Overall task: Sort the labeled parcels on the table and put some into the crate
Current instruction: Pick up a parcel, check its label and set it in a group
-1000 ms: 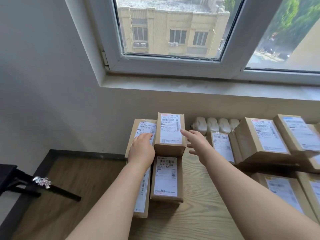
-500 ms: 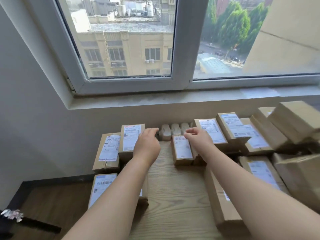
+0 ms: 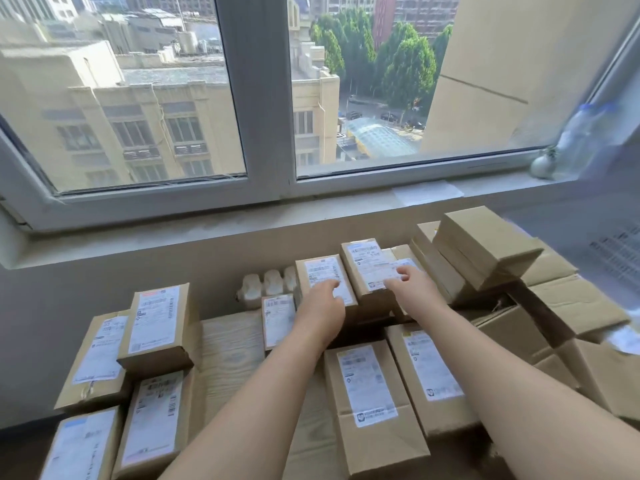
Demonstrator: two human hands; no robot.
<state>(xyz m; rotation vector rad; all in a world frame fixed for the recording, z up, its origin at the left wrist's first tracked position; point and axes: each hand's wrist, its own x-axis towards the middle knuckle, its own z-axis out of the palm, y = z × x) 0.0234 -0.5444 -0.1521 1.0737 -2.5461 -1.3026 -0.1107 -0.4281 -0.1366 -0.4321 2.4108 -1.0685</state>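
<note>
We are resting both grips, fingers loose: left grip (image 3: pixel 320 306) on centre parcel (image 3: pixel 320 266), right grip (image 3: pixel 412 287) on next parcel (image 3: pixel 363 258), frame right.

Tabletop (image 3: pixel 232 341), pale wood grain, against the wall: left group of labelled brown parcels (image 3: pixel 97 362), lying flat and partly stacked; small parcel (image 3: pixel 278 320) at mid-back; white ribbed object (image 3: pixel 266 284) at the back edge; two long parcels (image 3: pixel 367 386) side by side at right; jumbled cardboard heap (image 3: pixel 571 306) far right.
</note>
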